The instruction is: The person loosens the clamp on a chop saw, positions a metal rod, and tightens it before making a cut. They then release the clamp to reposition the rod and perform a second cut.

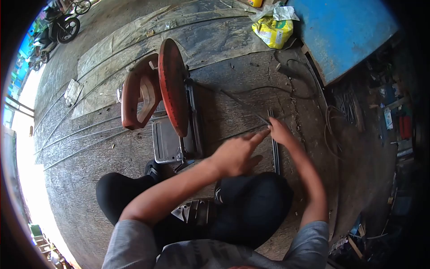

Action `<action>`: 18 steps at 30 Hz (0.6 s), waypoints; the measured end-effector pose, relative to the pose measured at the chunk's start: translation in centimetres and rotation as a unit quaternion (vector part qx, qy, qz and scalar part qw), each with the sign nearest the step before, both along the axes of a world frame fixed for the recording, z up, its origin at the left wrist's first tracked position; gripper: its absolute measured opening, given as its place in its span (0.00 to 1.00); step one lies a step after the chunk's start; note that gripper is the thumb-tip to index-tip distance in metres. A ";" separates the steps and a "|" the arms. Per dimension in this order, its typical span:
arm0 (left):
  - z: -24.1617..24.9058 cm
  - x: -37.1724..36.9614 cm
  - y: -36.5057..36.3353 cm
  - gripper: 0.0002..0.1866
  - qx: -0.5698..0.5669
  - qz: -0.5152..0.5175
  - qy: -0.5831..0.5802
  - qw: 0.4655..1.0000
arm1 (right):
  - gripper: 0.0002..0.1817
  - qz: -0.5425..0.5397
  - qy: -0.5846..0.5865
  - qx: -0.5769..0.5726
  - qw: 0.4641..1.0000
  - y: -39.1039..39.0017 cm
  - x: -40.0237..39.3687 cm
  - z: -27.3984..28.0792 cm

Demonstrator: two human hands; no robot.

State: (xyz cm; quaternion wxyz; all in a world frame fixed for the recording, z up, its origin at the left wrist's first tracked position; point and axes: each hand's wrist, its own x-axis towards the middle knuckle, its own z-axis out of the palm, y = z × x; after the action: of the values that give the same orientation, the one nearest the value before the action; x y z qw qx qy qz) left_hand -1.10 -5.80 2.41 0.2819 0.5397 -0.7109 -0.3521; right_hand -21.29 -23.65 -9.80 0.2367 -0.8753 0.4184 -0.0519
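Note:
My right hand [278,131] is closed round one end of a thin dark metal rod [244,106], which slants away up and to the left. My left hand [235,155] reaches across, its index finger stretched to the rod's end by the right fingertips and its thumb held apart. Whether that finger touches the rod is hard to see. Below the right hand, several dark metal bars [276,159] lie side by side on the floor. A red cut-off saw [172,87] stands left of the hands, with its metal base [166,140] on the floor.
A cable [268,87] runs over the worn floor behind the rod. Long thin rods [85,141] lie at left. A yellow bag [273,32] sits beside a blue panel [345,31]. Motorcycles [67,29] stand far left, and clutter [394,116] lines the right side.

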 end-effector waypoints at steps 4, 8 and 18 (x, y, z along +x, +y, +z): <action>7.7 7.7 2.0 0.22 -0.239 0.021 -0.195 0.951 | 0.12 0.015 0.102 0.029 0.994 -1.1 2.0 1.4; 10.0 15.8 2.9 0.22 -0.280 0.287 -0.335 0.852 | 0.17 0.063 0.156 0.039 0.985 -2.5 3.9 2.3; 4.2 22.1 4.3 0.23 0.079 0.431 0.312 0.843 | 0.22 -0.025 0.047 0.255 0.965 -1.0 7.1 -0.2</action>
State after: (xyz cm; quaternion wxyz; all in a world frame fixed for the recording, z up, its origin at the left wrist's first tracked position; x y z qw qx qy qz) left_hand 20.97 -1.49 6.60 0.5687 0.6737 -0.2505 -0.4000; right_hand -14.24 -24.62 -10.03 0.4313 -0.7767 0.4499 0.0919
